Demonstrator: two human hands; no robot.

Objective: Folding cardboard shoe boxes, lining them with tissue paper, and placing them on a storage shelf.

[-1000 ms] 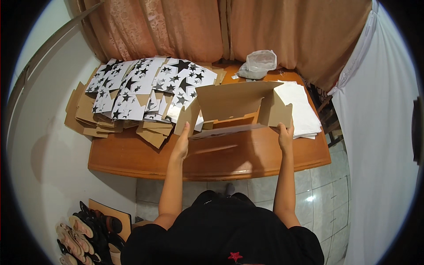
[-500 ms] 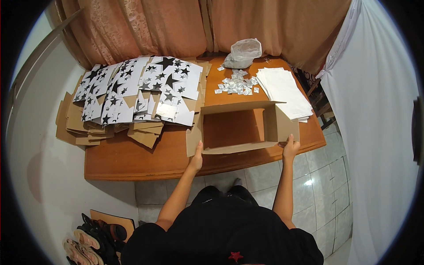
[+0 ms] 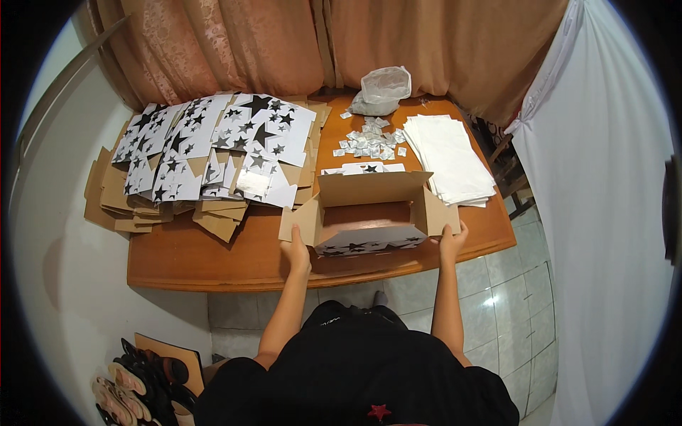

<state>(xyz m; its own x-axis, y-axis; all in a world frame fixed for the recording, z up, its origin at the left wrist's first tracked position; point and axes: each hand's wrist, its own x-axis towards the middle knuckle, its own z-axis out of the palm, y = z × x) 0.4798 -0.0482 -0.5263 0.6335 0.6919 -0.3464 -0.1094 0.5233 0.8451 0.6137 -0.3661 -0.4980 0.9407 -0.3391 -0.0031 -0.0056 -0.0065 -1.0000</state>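
An open cardboard box [image 3: 369,213] sits near the front edge of the wooden table [image 3: 213,259], a little right of its middle. Its flaps stand out on all sides: the far flap is upright, the near flap folds down toward the person and shows a white face printed with black stars. The left hand [image 3: 296,250] presses against the box's left side flap, fingers curled onto the cardboard, thumb side up. The right hand [image 3: 452,241] grips the right side flap in the same way, fingers spread along its edge. Both hands are closed onto the box from opposite sides.

To the left of the box, covering the far left part of the table, lies a wide heap of flat box blanks [image 3: 213,149], brown on one face and white with black stars on the other, fanned over each other. Just beyond the box, a scatter of small silvery packets [image 3: 369,140] lies on the bare wood. Beyond these, at the far edge, is a crumpled clear plastic bag [image 3: 383,89]. To the right of the packets, a stack of white sheets [image 3: 451,156] reaches from the far side almost to the box's right flap. A pinkish curtain [image 3: 284,42] hangs behind the table, and shoes [image 3: 135,383] lie on the floor at the near left.
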